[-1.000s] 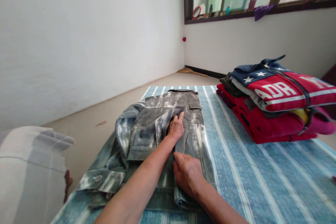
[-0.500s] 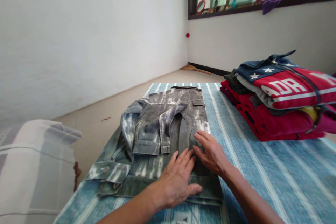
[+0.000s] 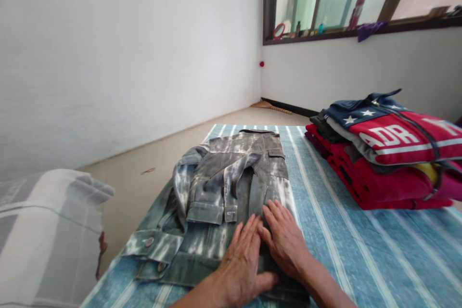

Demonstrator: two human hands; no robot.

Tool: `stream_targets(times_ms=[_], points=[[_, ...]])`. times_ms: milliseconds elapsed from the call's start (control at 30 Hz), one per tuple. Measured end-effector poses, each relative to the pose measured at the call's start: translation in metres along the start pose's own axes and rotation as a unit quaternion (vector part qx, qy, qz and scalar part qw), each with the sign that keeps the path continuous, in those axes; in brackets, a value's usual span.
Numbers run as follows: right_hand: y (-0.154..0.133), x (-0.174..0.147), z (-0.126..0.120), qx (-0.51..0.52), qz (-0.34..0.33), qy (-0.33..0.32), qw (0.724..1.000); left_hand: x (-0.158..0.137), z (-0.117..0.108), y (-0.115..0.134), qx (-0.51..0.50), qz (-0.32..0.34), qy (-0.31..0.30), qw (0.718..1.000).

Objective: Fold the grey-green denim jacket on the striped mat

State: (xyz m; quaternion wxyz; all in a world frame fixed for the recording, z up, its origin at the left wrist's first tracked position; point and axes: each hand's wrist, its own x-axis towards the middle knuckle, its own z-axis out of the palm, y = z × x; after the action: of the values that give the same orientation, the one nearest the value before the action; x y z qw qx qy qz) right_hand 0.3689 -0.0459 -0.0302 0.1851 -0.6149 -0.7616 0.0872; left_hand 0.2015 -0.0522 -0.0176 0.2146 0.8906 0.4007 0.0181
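A grey-green tie-dye denim jacket point(image 3: 209, 178) lies partly folded on a blue striped cloth, its collar at the far end. One sleeve is laid across the body, its buttoned cuff point(image 3: 205, 212) resting on the fabric. Metal buttons show on the waistband at the near left corner. My left hand point(image 3: 245, 260) presses flat on the lower part of the jacket, thumb stretched to the right. Just beside it, my right hand point(image 3: 283, 238) rests on the jacket's right edge with fingers extended. Neither hand grips the cloth.
To the right stands a stack of folded clothes point(image 3: 382, 168), a red and navy star-printed jacket point(image 3: 393, 130) on top. A grey and white checked fabric bundle point(image 3: 46, 231) sits at the left. The blue striped cloth point(image 3: 325, 187) spreads under the jacket. Behind are white walls and a window sill point(image 3: 325, 33) with small items.
My right hand has drawn nearer along the jacket's right edge and now sits closer to my left hand. The camera view has tilted up slightly. The jacket keeps its shape.
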Motion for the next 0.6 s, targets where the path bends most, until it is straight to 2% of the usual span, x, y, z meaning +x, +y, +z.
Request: stream_targets(times_ms=[133, 267, 367, 433, 500, 533, 600], points=[[-0.007, -0.001, 0.002, 0.018, 0.014, -0.035, 0.999, -0.001, 0.006, -0.001, 0.003, -0.010, 0.031, 0.999], [-0.006, -0.002, -0.001, 0.027, 0.011, -0.025, 0.999, -0.003, 0.011, -0.011, -0.005, 0.007, 0.048, 0.999], [-0.006, -0.006, -0.001, 0.043, -0.025, -0.005, 0.999, -0.008, 0.000, -0.022, 0.012, 0.035, 0.154, 0.987], [-0.008, -0.007, 0.001, 0.053, -0.047, 0.006, 0.997, -0.012, -0.012, -0.031, 0.062, 0.036, 0.251, 0.965], [-0.010, -0.007, 0.003, 0.060, -0.054, 0.013, 0.997, -0.014, -0.026, -0.042, 0.121, 0.016, 0.306, 0.944], [-0.012, -0.007, 0.004, 0.063, -0.054, 0.015, 0.996, -0.014, -0.031, -0.047, 0.148, -0.003, 0.309, 0.939], [-0.015, -0.006, 0.005, 0.065, -0.052, 0.007, 0.996, -0.012, -0.040, -0.056, 0.193, -0.048, 0.271, 0.942]])
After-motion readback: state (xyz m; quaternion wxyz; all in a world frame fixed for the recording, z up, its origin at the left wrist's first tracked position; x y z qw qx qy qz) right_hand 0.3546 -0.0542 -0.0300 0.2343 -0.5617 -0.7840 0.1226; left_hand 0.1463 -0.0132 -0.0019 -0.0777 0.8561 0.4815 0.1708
